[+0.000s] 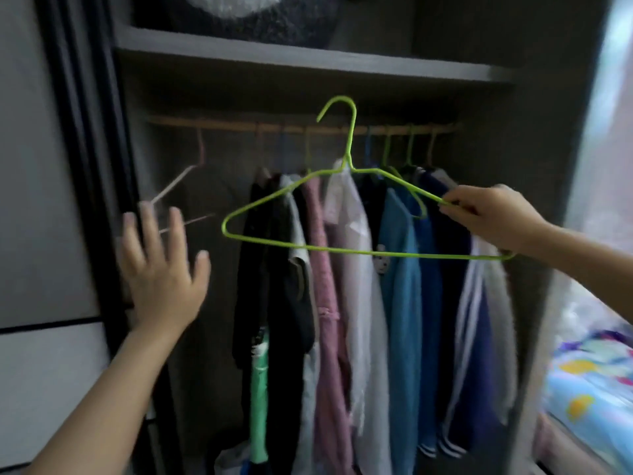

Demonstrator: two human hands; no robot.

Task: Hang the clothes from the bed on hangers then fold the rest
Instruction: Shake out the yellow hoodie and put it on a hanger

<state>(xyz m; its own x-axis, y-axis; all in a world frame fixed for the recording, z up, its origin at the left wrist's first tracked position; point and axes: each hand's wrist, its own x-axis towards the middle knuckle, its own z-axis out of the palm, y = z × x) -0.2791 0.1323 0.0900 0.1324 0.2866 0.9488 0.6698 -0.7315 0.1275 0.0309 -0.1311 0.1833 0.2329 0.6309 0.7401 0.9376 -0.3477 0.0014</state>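
Wardrobe open, view blurred by motion.

- Right hand (493, 217) – pinches the green hanger (411, 253) near the end of its right shoulder, fingers curled round the wire. Held by the far end, the hanger tilts a little, left corner lowest, and its hook is free, catching on nothing. My reading: it has been fetched for a garment, not for hanging here.
- Hanger sits in the air in front of the hung clothes (329, 269), off the rail (222, 123); the hook shows above rail level, open side to the left. Nothing is on it.
- Look of it: thin wire, bright lime green coating, plain triangle with a long neck, no clips or notches that I can make out. Probably light and springy, and slippery for smooth fabric.
- Left hand (161, 265) – released, fingers spread, holding nothing. It is raised at the left of the opening, just below an empty pale hanger (178, 183) that hangs alone on the rail. Contact cannot be told. It may be reaching for that second hanger or steadying against the door edge (102, 200).
- Other hangers on the rail all carry garments, packed close together towards the right.
- Bed (589, 382) at lower right, patterned bedding only; the clothes to be hung are out of view.

Stage: early, judging by the bare hanger.
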